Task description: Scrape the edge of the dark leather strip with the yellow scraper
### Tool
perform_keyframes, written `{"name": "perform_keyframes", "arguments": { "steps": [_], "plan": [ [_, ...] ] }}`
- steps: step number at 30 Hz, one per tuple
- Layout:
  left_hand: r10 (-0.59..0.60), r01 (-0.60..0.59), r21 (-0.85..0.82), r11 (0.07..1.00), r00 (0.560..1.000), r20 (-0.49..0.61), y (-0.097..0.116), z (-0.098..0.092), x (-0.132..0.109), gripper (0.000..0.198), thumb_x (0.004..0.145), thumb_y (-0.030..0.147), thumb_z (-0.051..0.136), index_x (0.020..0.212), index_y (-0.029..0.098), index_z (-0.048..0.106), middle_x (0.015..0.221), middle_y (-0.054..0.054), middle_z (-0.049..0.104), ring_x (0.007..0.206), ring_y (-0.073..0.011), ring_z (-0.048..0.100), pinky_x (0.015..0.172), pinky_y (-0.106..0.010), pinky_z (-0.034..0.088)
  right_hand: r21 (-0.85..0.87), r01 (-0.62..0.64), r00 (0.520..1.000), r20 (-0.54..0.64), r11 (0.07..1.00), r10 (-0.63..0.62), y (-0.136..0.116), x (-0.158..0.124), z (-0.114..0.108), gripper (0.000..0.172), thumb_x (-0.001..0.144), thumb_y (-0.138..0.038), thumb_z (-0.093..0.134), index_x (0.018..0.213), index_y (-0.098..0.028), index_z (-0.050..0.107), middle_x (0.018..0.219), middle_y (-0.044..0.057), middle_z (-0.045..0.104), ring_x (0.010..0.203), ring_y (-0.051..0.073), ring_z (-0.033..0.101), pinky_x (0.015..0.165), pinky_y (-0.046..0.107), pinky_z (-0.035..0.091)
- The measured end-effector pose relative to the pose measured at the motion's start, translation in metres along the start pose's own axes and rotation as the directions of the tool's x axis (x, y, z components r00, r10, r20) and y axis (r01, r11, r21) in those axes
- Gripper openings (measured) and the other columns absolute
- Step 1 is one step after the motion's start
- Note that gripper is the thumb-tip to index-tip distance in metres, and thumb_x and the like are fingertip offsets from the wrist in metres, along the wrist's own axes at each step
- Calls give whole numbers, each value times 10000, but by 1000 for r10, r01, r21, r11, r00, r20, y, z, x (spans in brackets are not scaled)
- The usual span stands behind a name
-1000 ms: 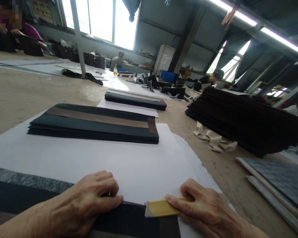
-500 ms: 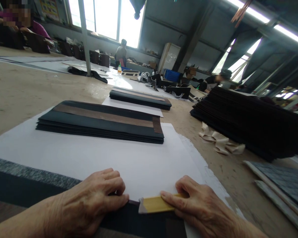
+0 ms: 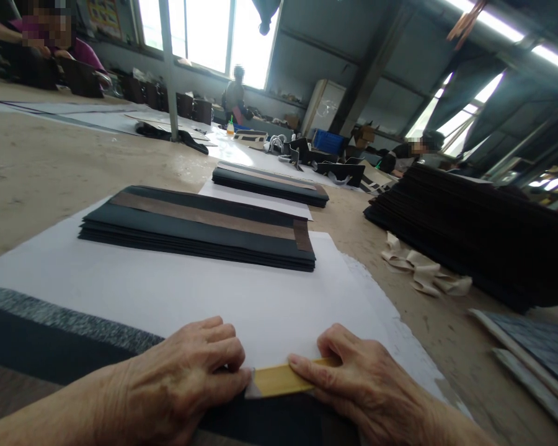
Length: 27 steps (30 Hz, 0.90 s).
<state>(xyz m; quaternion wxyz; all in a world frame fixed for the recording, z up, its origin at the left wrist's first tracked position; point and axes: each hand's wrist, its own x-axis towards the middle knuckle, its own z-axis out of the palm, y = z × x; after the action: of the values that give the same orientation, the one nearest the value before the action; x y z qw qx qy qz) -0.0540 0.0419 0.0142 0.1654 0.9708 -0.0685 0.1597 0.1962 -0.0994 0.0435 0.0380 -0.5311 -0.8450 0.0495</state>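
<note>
My right hand (image 3: 367, 384) is closed on a flat yellow scraper (image 3: 279, 379), pressing it along the edge of a dark sheet (image 3: 41, 337) at the bottom of the view. My left hand (image 3: 186, 378) lies on that dark sheet with fingers curled, its thumb touching the scraper's tip. The dark sheet rests on a large white paper (image 3: 204, 297). Further back on the same paper sits a stack of dark folded sheets with a brown strip (image 3: 199, 226).
A second dark stack (image 3: 270, 183) lies further back on another white sheet. At the right is a tall pile of dark boards (image 3: 474, 232), with crumpled beige strips (image 3: 423, 269) beside it and grey boards (image 3: 530, 353). Other people sit at the far table ends.
The scraper in my right hand has slid left along the sheet's edge until it meets my left thumb. The camera has shifted slightly, so the scene drifts right.
</note>
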Motion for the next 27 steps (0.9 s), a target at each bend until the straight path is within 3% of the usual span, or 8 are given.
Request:
{"name": "perform_keyframes", "arguments": {
  "steps": [5, 11, 14, 19, 27],
  "plan": [
    [-18, 19, -10, 1000, 999, 30, -4, -12, -7, 318, 781, 20, 431, 1044, 142, 560, 849, -54, 540, 712, -198, 461, 645, -349, 347, -3, 24, 1000, 0, 1000, -24, 0, 4, 0, 385, 1007, -292, 343, 1371, -276, 466, 889, 69, 496, 747, 180, 538, 623, 299, 485],
    [-209, 217, -123, 968, 975, 77, -20, -38, -38, 281, 907, 49, 342, 974, 187, 577, 878, -27, 548, 785, -152, 506, 696, -260, 366, -16, 46, 999, 22, 999, -45, 1, 8, -1, 405, 1021, -322, 299, 1401, -282, 430, 874, 64, 513, 708, 158, 556, 598, 271, 494],
    [-236, 246, -175, 954, 969, 74, -24, -41, -50, 291, 906, 48, 328, 952, 194, 575, 881, -14, 550, 797, -126, 519, 707, -219, 369, -1, 55, 998, 30, 999, -54, 3, 11, 0, 407, 1021, -327, 316, 1416, -302, 405, 873, 56, 515, 700, 150, 557, 602, 263, 489],
    [-196, 200, -139, 970, 980, 40, -24, -38, -54, 316, 807, -14, 326, 899, 175, 563, 861, -25, 532, 780, -137, 508, 693, -242, 368, -3, 58, 997, 52, 998, -58, 3, 22, 1, 409, 1018, -349, 338, 1419, -301, 405, 887, 59, 521, 688, 143, 557, 605, 262, 486],
    [-73, 72, -32, 997, 997, -31, -21, -36, -54, 448, 768, -13, 348, 1130, 179, 528, 868, -64, 545, 715, -190, 477, 651, -304, 403, -22, 96, 995, 40, 995, -95, -1, 36, 2, 415, 1006, -309, 359, 1418, -289, 403, 884, 59, 519, 710, 154, 553, 593, 262, 478]
  ]
}}
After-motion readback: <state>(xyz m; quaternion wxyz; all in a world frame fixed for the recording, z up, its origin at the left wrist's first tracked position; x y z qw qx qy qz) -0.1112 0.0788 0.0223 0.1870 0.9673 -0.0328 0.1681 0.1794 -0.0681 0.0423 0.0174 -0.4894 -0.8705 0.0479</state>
